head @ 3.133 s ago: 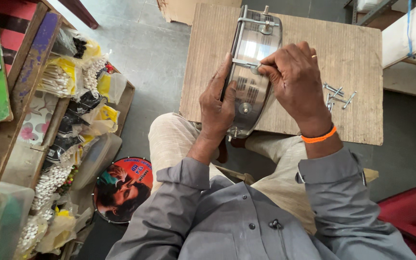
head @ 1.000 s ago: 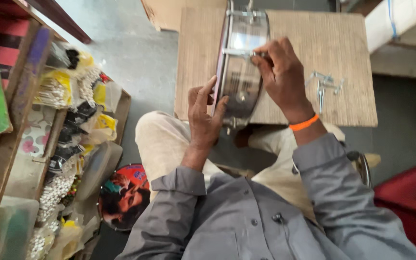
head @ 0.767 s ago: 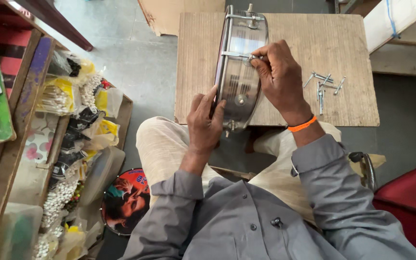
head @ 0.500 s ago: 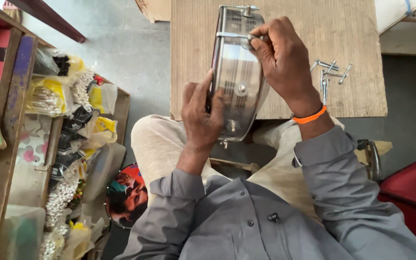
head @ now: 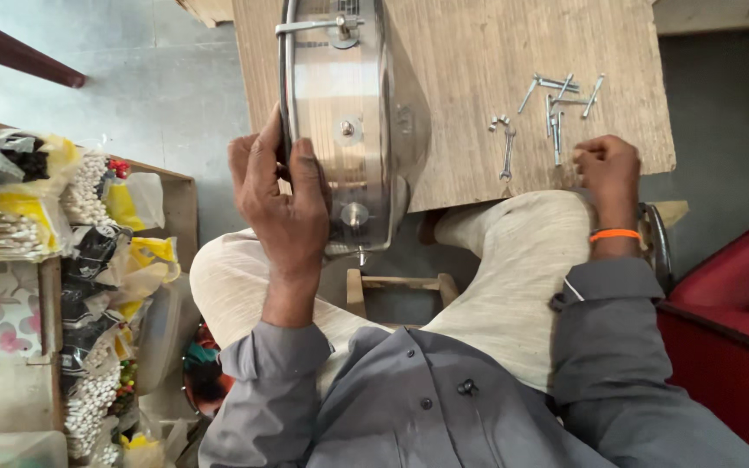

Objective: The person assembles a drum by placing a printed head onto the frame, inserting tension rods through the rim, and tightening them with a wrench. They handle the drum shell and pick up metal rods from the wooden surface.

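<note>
Head view, looking down. A shiny metal drum shell [head: 348, 130] stands on its edge at the near left part of the wooden table [head: 478, 52]; its far end is cut off by the top of the frame, and its near end overhangs the table edge above the person's lap. The left hand [head: 283, 204] wraps the shell's near rim, the grip pressed around the metal; the fingertips on the far side are hidden behind the shell. The right hand [head: 607, 169] rests at the table's near right edge, curled into a loose fist; whether it pinches anything cannot be told. Just beside it lie loose metal rods and hooks [head: 552, 108], too small to tell apart. An orange wristband [head: 615, 235] circles the right wrist. At left, bags of small parts [head: 88, 260] fill a wooden tray, their contents blurred.

Compared with half a second ago, the right hand has left the shell's top bracket and moved to the table edge near the rods, while the left hand still holds the shell.
</note>
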